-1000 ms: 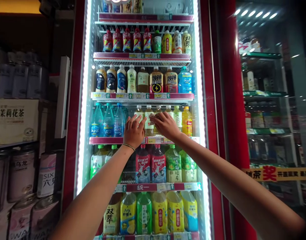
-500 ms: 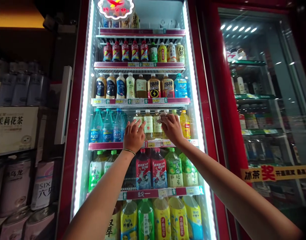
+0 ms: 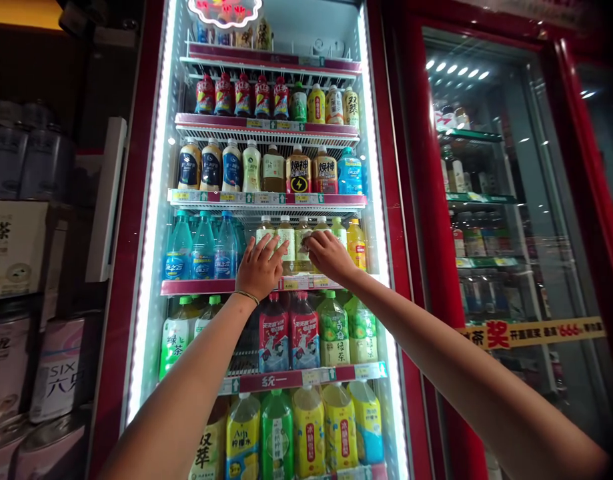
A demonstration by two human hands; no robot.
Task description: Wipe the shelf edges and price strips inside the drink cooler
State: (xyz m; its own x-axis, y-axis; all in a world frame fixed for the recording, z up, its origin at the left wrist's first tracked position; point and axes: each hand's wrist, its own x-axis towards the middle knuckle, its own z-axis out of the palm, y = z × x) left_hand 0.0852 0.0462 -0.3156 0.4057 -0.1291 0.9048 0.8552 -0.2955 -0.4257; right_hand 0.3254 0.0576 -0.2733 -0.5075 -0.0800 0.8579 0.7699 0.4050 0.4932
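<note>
Nearer to the left hand (image 3: 260,268) than half a second earlier, the right hand (image 3: 331,255) had carried the pale wad (image 3: 305,244) across from in front of the fourth pale-labelled bottle to in front of the third. The left hand had kept nearly its place against the shelves, while my view had swung a little, sliding the whole lit cooler (image 3: 382,133) leftward.

I saw the left fingers spread, the palm towards the glass door (image 3: 296,32) and seemingly resting on it. The right fingers were bent and pinching the small, crumpled wad at their tips; my view was too coarse to tell how much of it lay under them. Just behind the right fingertips stood the pale-labelled bottles (image 3: 285,245), with a yellow bottle (image 3: 357,245) beyond them to the right. Left of the left fingers were the blue bottles (image 3: 203,247), and below both hands the red-labelled bottles (image 3: 305,327).

For good handling, I judged that the wad wanted to sit flat beneath the right fingertips, with light, even pressure and no nails on the pane. A tight bunch could have skidded or left little contact. The spread left palm looked best kept light and out of the wad's path, lest it smear the glass.
</note>
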